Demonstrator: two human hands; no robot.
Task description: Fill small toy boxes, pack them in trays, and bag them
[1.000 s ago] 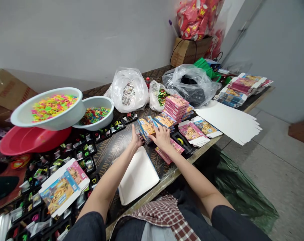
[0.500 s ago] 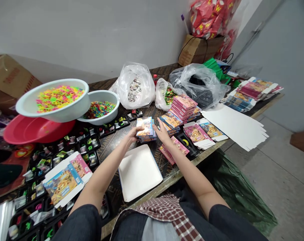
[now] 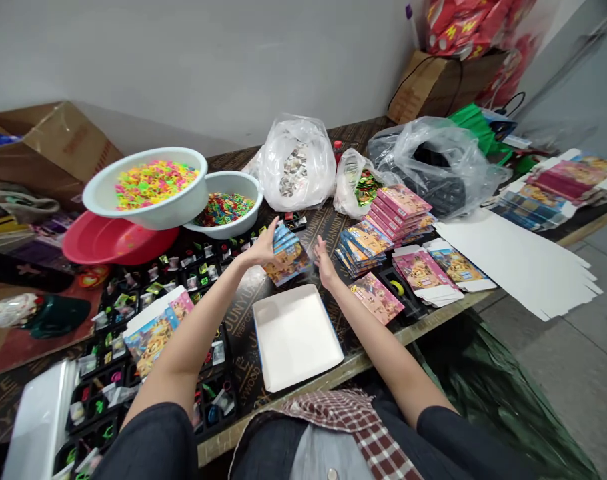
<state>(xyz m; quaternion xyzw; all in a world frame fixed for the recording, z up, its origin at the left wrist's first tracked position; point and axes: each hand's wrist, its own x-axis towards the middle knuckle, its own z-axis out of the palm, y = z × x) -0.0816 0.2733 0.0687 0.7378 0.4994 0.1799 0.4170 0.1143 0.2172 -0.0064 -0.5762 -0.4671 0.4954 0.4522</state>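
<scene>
A small stack of blue picture boxes (image 3: 286, 259) stands on the table, its printed face turned toward me at an angle. My left hand (image 3: 263, 248) is at the left side of this stack, fingers spread and seemingly touching it. To the right of the boxes is my right hand (image 3: 325, 265), apart from them, fingers stretched out and nothing held. In front of both hands lies a shallow white open tray-like box (image 3: 298, 339) with blue outer edges. Pink picture boxes (image 3: 377, 297) lie flat beside my right forearm.
Stacked blue boxes (image 3: 364, 241) and pink boxes (image 3: 399, 208) stand to the right, near flat white card sheets (image 3: 513, 257). Basins of colourful small pieces (image 3: 148, 210) and clear plastic bags (image 3: 296, 167) line the back. Black trays with small toys (image 3: 116, 350) cover the left.
The view has turned left. The blue stack between my hands has tipped from lying flat to facing me. My hands have spread apart, and my right hand has come off the stack.
</scene>
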